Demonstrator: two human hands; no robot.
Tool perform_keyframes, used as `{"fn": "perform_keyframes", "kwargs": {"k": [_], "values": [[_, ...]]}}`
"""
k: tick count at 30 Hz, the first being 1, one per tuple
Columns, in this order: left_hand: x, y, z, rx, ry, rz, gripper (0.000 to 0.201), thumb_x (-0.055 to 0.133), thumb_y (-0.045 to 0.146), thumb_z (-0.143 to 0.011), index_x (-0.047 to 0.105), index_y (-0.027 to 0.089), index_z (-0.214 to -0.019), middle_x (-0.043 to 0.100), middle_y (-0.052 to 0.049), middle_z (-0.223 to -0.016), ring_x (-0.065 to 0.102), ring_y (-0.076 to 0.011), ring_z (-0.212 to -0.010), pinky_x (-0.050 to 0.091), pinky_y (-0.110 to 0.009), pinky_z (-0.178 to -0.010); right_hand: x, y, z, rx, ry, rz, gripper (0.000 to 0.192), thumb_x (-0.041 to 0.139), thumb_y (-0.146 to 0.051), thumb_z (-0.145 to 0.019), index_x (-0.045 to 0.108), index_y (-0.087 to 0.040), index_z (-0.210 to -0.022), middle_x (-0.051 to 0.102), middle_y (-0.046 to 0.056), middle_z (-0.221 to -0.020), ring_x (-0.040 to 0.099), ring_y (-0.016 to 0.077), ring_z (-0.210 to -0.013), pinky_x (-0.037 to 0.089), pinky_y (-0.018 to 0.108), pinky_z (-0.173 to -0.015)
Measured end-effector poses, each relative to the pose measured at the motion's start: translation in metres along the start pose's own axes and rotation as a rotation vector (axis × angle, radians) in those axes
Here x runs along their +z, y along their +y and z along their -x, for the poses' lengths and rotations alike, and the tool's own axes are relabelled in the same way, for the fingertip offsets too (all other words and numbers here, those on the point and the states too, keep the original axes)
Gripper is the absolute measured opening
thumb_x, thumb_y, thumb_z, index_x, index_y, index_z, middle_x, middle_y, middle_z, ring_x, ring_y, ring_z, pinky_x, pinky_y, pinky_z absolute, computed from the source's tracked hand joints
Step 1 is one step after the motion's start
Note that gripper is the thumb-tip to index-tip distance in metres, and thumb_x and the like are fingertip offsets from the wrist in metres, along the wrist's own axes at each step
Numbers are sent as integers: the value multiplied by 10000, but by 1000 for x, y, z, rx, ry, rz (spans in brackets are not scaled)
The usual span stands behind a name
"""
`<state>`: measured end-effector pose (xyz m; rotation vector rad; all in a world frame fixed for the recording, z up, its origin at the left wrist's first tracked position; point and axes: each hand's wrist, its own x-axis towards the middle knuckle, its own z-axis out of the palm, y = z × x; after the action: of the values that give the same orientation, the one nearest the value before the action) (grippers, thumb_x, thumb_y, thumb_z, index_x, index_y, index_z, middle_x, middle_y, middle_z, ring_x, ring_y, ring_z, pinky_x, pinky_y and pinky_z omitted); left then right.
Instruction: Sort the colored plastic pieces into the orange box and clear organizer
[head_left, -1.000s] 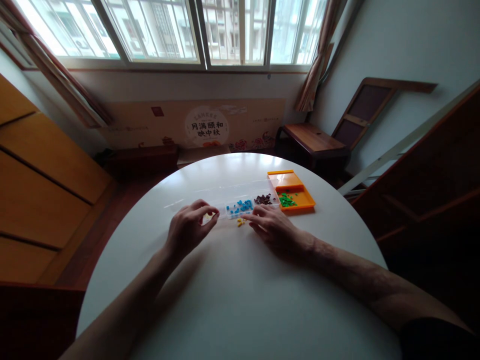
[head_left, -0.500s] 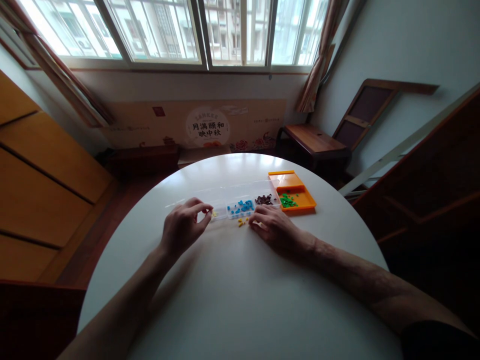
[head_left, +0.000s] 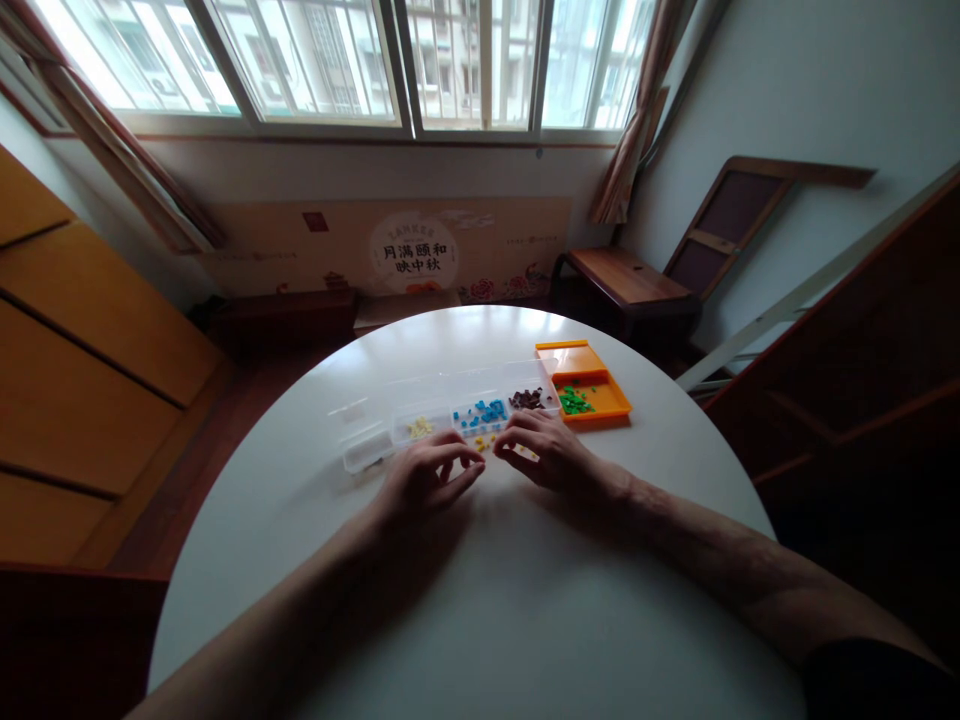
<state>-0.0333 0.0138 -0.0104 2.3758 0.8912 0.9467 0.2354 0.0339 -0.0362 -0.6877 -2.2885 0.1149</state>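
A: What have the hands got?

B: Both rest on the table (head_left: 480, 600), fingertips meeting over the loose yellow bits (head_left: 481, 441). The left hand (head_left: 427, 477) has thumb and forefinger nearly pinched; whether a bit sits between them, I cannot tell. The right hand (head_left: 546, 456) curls loosely, nothing visibly held.

A: Where do the bits lie?

B: Between the hands, just in front of the clear box (head_left: 450, 405), near its blue pieces (head_left: 480, 412).

A: How would they handle?

B: Probably light, hard and apt to skid on the glossy top; pinch each by its sides with fingertips.

A: Beyond?

B: Brown pieces (head_left: 527, 398), then an orange tray (head_left: 611, 405) with green ones (head_left: 574, 402).
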Motion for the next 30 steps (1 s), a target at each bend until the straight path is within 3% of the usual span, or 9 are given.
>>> {"fn": "perform_keyframes", "kwargs": {"k": [9, 16, 20, 24, 30], "values": [[10, 3, -5, -40, 21, 237, 178, 723, 334, -1068, 842, 204, -1039, 757, -60, -935, 623, -122, -708, 513, -245, -626, -5, -7, -3, -68, 6, -96, 74, 654, -266, -1123, 714, -223, -1117, 750, 60, -1012, 689, 207, -953, 550, 364, -895], [7, 6, -6, -74, 11, 246, 203, 748, 364, -1055, 846, 195, -999, 742, -61, -906, 620, -124, -708, 503, -234, -597, -9, -8, -3, -78, 20, -119, 35, 665, -249, -1111, 687, -225, -1100, 761, 55, -1016, 697, 206, -964, 552, 362, -903], [0, 0, -5, -46, 73, 221, 181, 742, 337, -1056, 848, 192, -1029, 753, -74, -943, 660, -133, -745, 539, -238, -617, -26, -3, -2, -24, 17, -69, 52, 638, -187, -1070, 674, -222, -1086, 753, 51, -962, 684, 202, -874, 545, 344, -827], [-20, -11, -3, -30, 145, 28, 166, 719, 307, -1061, 848, 204, -1040, 757, -70, -969, 649, -126, -730, 540, -249, -635, -49, 9, 1, -11, -104, -12, 167, 633, -91, -962, 698, -227, -1033, 756, 29, -897, 673, 191, -794, 518, 315, -758], [-48, -20, -1, -13, 240, -518, 191, 703, 329, -1051, 850, 240, -967, 783, -18, -950, 573, -113, -631, 494, -305, -716, -66, 25, 7, 72, -266, 7, 188, 665, -109, -914, 731, -224, -1047, 787, 37, -966, 695, 193, -836, 494, 299, -757]]}}
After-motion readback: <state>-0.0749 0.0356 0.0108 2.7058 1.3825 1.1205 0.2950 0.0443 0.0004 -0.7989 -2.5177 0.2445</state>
